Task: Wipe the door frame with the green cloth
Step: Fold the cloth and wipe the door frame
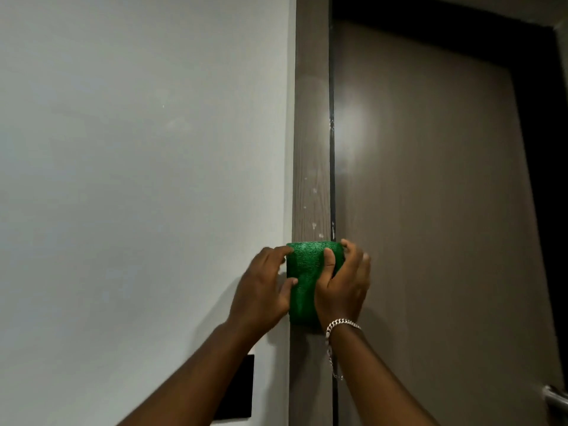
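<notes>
A folded green cloth lies flat against the grey-brown wood-grain door frame, about mid-height in the head view. My left hand grips the cloth's left edge with fingertips and thumb. My right hand, with a silver chain bracelet on the wrist, presses the cloth's right side, thumb across its front. White specks dot the frame just above the cloth. The cloth's lower right corner is hidden behind my right wrist.
A white wall fills the left. A closed brown door stands right of the frame, with a metal handle at the lower right edge. A black wall plate sits low on the wall beside my left forearm.
</notes>
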{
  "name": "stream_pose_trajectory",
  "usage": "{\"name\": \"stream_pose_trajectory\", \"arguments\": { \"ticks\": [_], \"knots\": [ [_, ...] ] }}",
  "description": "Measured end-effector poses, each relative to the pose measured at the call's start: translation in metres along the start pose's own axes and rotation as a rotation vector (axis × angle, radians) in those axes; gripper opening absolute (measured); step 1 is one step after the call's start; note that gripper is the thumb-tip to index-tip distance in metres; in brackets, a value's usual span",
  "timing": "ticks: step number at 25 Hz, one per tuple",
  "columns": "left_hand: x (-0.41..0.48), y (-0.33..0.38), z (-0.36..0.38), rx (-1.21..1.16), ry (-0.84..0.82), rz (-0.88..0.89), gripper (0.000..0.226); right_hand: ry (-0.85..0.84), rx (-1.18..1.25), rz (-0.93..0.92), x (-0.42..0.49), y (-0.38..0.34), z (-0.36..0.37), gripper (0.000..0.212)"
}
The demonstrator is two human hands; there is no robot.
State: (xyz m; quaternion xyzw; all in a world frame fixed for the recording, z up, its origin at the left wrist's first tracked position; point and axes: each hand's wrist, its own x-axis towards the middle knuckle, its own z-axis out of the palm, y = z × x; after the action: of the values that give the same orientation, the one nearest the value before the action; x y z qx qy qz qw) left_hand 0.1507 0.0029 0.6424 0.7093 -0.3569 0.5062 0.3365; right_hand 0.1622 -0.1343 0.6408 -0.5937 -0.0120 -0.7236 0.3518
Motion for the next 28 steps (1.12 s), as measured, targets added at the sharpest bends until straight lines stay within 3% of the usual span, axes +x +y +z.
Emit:
{"name": "stream_pose_trajectory", "arguments": {
  "ticks": [3, 6, 9, 13, 18, 22, 26, 28],
  "knots": [
    [0.032, -0.026, -0.021, 0.246, 0.087, 0.159, 0.038, 0.081, -0.203, -0.296, 0.001, 0.010, 0.009, 0.021],
    [0.064, -0.052, -0.037, 0.580, -0.056, 0.194, 0.057, 0.035, -0.194, -0.551, 0.002, 0.018, 0.008, 0.028],
    [0.076, -0.071, -0.034, 0.793, -0.108, 0.260, 0.069, -0.158, -0.214, -0.500, -0.021, 0.018, 0.004, 0.043],
    [0.075, -0.078, -0.024, 0.841, -0.049, 0.253, 0.071, -0.340, -0.340, -0.507, -0.041, 0.035, 0.001, 0.075],
    [0.077, -0.077, -0.025, 0.850, -0.060, 0.260, 0.072, -0.274, -0.434, -0.391, -0.020, 0.007, 0.014, 0.069],
    [0.075, -0.077, -0.023, 0.862, -0.054, 0.251, 0.072, -0.307, -0.386, -0.572, -0.044, 0.032, 0.001, 0.064],
    [0.076, -0.077, -0.023, 0.867, -0.045, 0.255, 0.074, -0.252, -0.400, -0.376, -0.021, 0.011, 0.018, 0.061],
    [0.076, -0.077, -0.023, 0.861, -0.040, 0.256, 0.074, -0.290, -0.375, -0.489, -0.028, 0.017, 0.016, 0.060]
  ]
}}
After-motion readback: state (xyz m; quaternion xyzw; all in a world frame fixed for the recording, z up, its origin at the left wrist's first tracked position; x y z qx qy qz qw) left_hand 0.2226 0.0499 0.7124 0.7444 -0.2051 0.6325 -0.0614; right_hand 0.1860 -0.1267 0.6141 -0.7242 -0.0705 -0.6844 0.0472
